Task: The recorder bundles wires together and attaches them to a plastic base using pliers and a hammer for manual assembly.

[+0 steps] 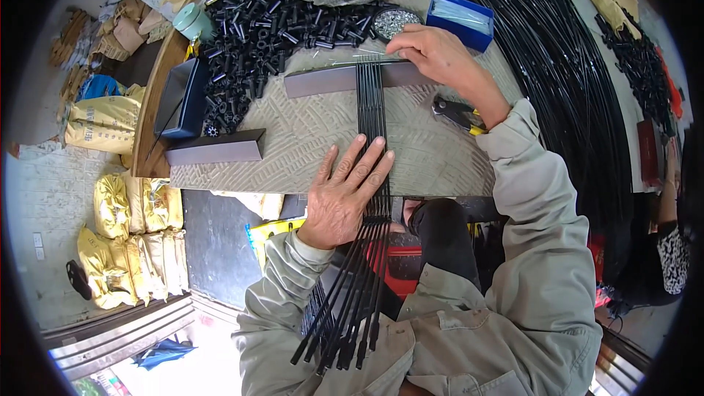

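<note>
A row of thin black rods [372,106] lies side by side over the table's front edge, their thicker near ends fanning out above my lap. My left hand [341,194] rests flat across them, fingers spread. Their far ends cross a dark metal angle bar [319,83]. Just beyond that bar, my right hand [440,55] is closed in a pinch near the rod tips; what it pinches, if anything, is too small to make out. A round dish of small shiny metal pieces [392,23] sits beside its fingertips. Pliers with yellow-and-black handles [456,113] lie below my right wrist.
Black plastic tubular parts [253,29] are heaped at the back left, beside a blue bin [180,103]. A blue box [480,42] holds thin pale sticks. Long black rods [568,66] cover the table's right side. Another angle bar [216,148] lies front left. A person's patterned sleeve [672,260] shows far right.
</note>
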A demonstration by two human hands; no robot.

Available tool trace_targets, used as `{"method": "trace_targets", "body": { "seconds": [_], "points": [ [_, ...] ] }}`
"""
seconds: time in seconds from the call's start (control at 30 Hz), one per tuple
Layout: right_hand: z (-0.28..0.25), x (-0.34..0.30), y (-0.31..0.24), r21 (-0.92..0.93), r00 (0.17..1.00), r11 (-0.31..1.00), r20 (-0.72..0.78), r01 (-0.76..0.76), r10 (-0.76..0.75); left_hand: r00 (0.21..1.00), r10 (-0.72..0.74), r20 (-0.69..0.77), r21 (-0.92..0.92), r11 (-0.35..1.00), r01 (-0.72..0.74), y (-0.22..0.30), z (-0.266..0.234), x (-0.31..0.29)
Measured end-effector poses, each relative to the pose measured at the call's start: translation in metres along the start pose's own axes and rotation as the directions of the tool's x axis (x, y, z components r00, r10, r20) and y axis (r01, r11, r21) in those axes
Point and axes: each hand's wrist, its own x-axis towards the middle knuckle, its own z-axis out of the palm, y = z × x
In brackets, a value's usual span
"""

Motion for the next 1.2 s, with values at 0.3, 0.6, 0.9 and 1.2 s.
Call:
{"method": "trace_targets", "body": {
  "seconds": [0.3, 0.6, 0.9, 1.2],
  "points": [
    [-0.007, -0.001, -0.006, -0.150, 1.000, 0.989, -0.020, 0.006, -0.010, 0.999, -0.034, -0.006, -0.038, 0.999, 0.034, 0.003, 0.000, 0.003],
    [-0.003, -0.002, -0.008, -0.240, 1.000, 0.971, -0.028, -0.005, -0.002, 0.998, -0.058, -0.028, -0.027, 0.998, 0.057, 0.007, 0.006, 0.004],
    [-0.002, -0.003, -0.006, -0.165, 0.999, 0.986, -0.038, -0.026, 0.020, 0.999, -0.033, -0.011, 0.051, 0.998, 0.033, 0.006, 0.008, 0.004],
    [0.004, 0.002, -0.006, -0.293, 0.980, 0.951, -0.134, 0.100, -0.145, 0.995, -0.072, -0.069, -0.053, 0.996, 0.069, 0.013, -0.002, 0.011]
  ]
}}
